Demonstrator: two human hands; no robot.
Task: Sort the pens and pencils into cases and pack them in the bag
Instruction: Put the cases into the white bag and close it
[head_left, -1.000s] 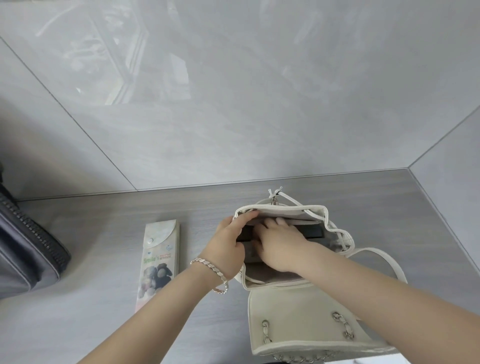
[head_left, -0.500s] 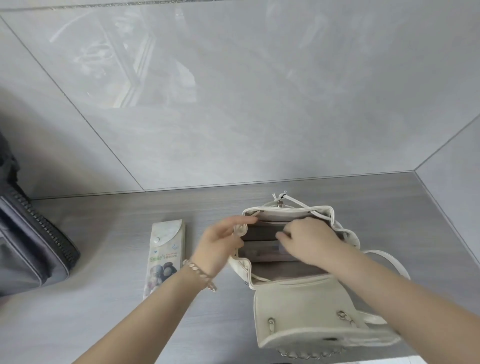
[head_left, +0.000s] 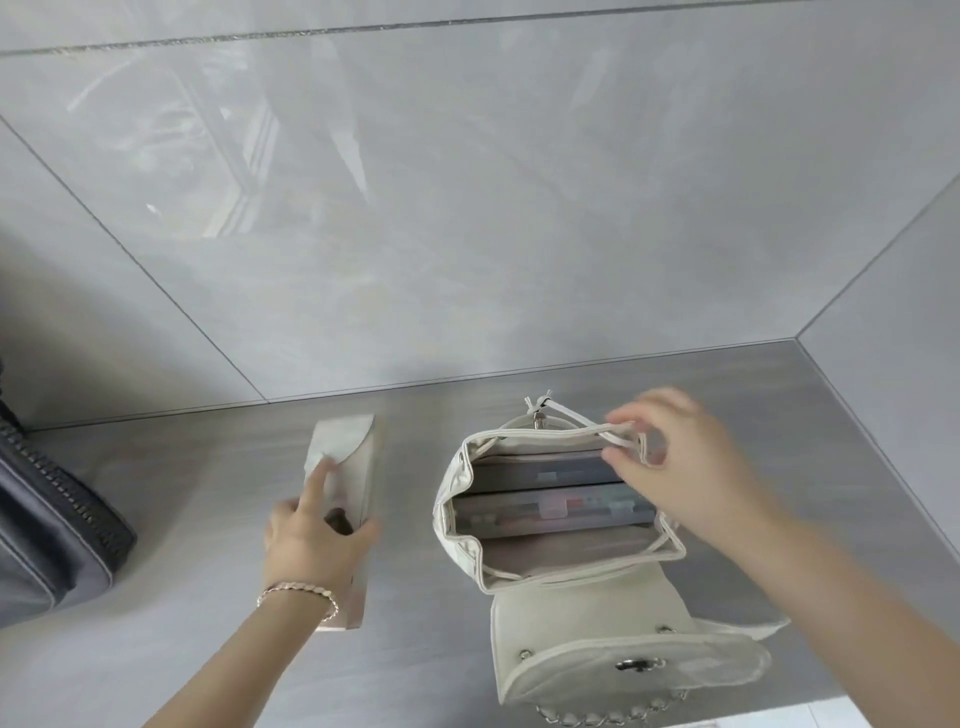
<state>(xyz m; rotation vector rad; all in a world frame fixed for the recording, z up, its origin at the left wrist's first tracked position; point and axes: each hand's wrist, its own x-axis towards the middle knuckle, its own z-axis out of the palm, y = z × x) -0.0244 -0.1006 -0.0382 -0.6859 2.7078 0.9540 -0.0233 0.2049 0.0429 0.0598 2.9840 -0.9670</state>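
On the counter (head_left: 182, 493), pencil case (head_left: 348, 447) lies flap-end toward wall (head_left: 467, 208) — left hand (head_left: 311, 540) grips it, right hand (head_left: 691, 467) pinches bag (head_left: 571, 623).

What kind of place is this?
Probably an indoor desk or counter in a corner: a grey wood-grain tabletop meets glossy grey wall tiles, with a cream backpack and a pencil case on it.

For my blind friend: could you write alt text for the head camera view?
A person's right hand pinches the far rim of an open white bag holding two clear cases, while the left hand grips a flat case beside it on a grey table. A dark bag lies at left.
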